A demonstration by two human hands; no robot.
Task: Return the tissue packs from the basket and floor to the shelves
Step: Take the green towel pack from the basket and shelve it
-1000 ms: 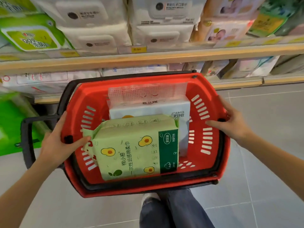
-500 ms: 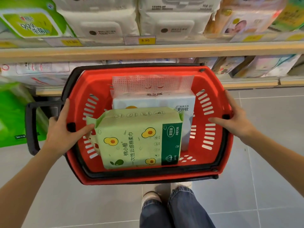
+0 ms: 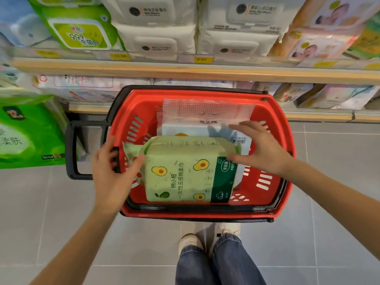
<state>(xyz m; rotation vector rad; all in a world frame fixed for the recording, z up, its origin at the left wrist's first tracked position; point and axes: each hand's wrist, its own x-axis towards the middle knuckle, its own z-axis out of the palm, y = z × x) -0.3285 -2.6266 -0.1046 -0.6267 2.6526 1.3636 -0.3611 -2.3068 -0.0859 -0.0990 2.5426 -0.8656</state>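
A red shopping basket [image 3: 284,182] stands on the floor in front of the shelves. In it lies a light green tissue pack with avocado prints [image 3: 185,173], resting on a white tissue pack [image 3: 195,128] with a dotted clear flap. My left hand [image 3: 112,177] is at the basket's left rim, fingers apart, with the thumb against the green pack's left end. My right hand [image 3: 265,151] is spread over the green pack's upper right corner. Neither hand has closed on the pack.
The basket's black handle [image 3: 71,151] juts out to the left. A large green pack [image 3: 26,136] sits at the far left. A wooden shelf edge [image 3: 185,72] runs above the basket, stocked with white wipe packs [image 3: 156,38]. My shoes [image 3: 205,241] stand just behind the basket on grey tiles.
Both hands have left the basket's rim and moved inward to the ends of the green pack. The basket now rests lower, on the floor.
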